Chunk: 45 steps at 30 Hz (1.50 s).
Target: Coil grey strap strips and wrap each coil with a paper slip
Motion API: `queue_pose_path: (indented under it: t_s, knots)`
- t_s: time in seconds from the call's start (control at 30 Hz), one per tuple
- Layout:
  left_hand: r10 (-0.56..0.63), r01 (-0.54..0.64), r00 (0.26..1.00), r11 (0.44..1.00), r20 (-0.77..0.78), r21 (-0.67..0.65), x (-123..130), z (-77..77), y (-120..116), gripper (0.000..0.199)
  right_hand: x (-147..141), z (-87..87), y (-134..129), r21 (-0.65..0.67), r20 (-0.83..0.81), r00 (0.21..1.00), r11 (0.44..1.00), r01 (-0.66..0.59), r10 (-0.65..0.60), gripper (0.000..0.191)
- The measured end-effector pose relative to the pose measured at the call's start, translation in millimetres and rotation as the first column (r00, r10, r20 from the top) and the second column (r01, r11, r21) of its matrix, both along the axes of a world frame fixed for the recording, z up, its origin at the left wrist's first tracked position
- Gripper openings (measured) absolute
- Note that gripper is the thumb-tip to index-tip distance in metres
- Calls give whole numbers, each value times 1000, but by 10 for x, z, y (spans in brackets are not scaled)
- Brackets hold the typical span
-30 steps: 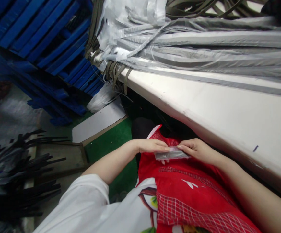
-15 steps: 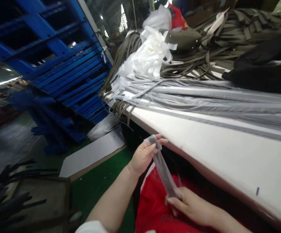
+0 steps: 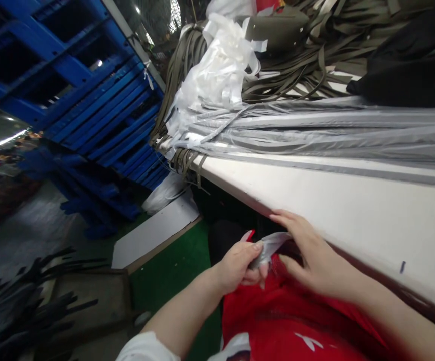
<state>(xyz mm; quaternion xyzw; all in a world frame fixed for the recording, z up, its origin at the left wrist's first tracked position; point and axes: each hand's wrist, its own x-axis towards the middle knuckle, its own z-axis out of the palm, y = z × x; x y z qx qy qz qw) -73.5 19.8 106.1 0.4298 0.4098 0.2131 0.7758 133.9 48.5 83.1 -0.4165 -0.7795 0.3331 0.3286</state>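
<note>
A short grey strip (image 3: 273,242) with a pale, see-through look is bunched low in front of the red cloth on my lap. My left hand (image 3: 240,264) pinches it between thumb and fingers. The strip's other end runs up to the palm side of my right hand (image 3: 311,253), where part of it is hidden. That hand is open, its thumb apart from the stretched fingers, and the fingertips are close to the white table's edge. Red cloth (image 3: 277,311) lies beneath both hands.
Long grey strips (image 3: 315,138) lie along the white table (image 3: 352,205). Behind them are a white heap of bands (image 3: 217,70), olive straps (image 3: 300,75) and black cloth (image 3: 409,75). Blue pallets (image 3: 100,110) stand at left, above a white board (image 3: 155,230) on the green floor.
The strip, stretched between both hands before, is now bunched. My left hand has moved down and right; my right hand has risen toward the table edge and its fingers have opened.
</note>
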Motion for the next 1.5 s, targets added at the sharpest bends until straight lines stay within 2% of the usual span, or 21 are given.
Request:
queue_pose_path:
  t_s: [0.1,0.2,0.23,0.3,0.37,0.4,0.47,0.53,0.6,0.67,0.73,0.83,1.0,1.07,1.13,1.2,1.27,1.33,1.37,1.43,1.5]
  knots:
    - [-7,35,971,993,240,-114,28,201,-43,57,-194,0,-88,18,-53,988,990,-143,143,48]
    - [227,-256,934,964,275,72,63,348,-3,57,-346,-51,-117,-277,-243,913,879,-389,327,28]
    - [370,-424,894,881,253,210,58,367,42,55,-371,-60,-141,-381,-315,870,789,-483,380,30]
    - [628,-613,752,557,199,560,4,351,167,50,-358,-56,-210,-517,-443,786,593,-616,431,33]
    - [731,-437,678,312,81,843,-96,277,295,49,-258,-25,-265,-593,-520,754,467,-656,401,39]
    - [719,-261,694,290,-30,921,-146,223,340,49,-183,-3,-265,-617,-542,762,448,-647,355,43]
    - [570,118,756,366,-323,923,-212,100,368,51,-13,42,-191,-664,-528,814,479,-574,242,51]
    - [374,365,748,459,-549,810,-214,-11,317,47,137,60,-48,-679,-383,909,616,-399,166,54]
    - [212,421,737,600,-642,681,-176,-70,225,49,222,32,73,-522,-105,993,847,-99,52,47]
    - [45,313,807,813,-589,491,-137,-63,136,61,213,-25,96,-172,98,991,979,107,-91,41]
    - [-79,161,929,966,-361,203,-112,3,75,68,112,-84,21,49,134,988,996,71,-77,60]
    - [-49,57,997,990,57,-131,-89,171,41,67,-111,-153,-109,-2,50,995,996,-91,91,65]
    - [242,-235,922,970,302,-58,-51,475,140,66,-317,-163,-77,-346,-262,904,841,-415,338,32]
    - [469,-527,841,823,271,211,-73,520,245,62,-307,-131,-107,-453,-327,844,713,-536,426,32]
    - [662,-629,717,480,218,611,-147,477,373,57,-231,-85,-184,-551,-356,798,581,-599,486,35]
    - [727,-325,680,180,97,928,-265,345,485,64,-84,-21,-242,-604,-387,787,513,-610,480,41]
    - [676,131,720,91,-158,987,-373,162,532,76,102,44,-218,-636,-387,833,539,-552,396,48]
    - [544,414,720,163,-432,895,-416,-9,488,79,264,72,-120,-636,-294,911,652,-413,290,49]
    - [459,470,707,263,-538,843,-405,-71,435,77,317,62,-67,-598,-202,955,745,-296,217,47]
    - [248,422,717,590,-652,689,-336,-128,292,76,340,-3,-9,-367,3,1000,930,-2,4,43]
    - [23,246,820,888,-572,388,-240,-104,144,77,252,-95,-47,-57,110,980,984,172,-165,53]
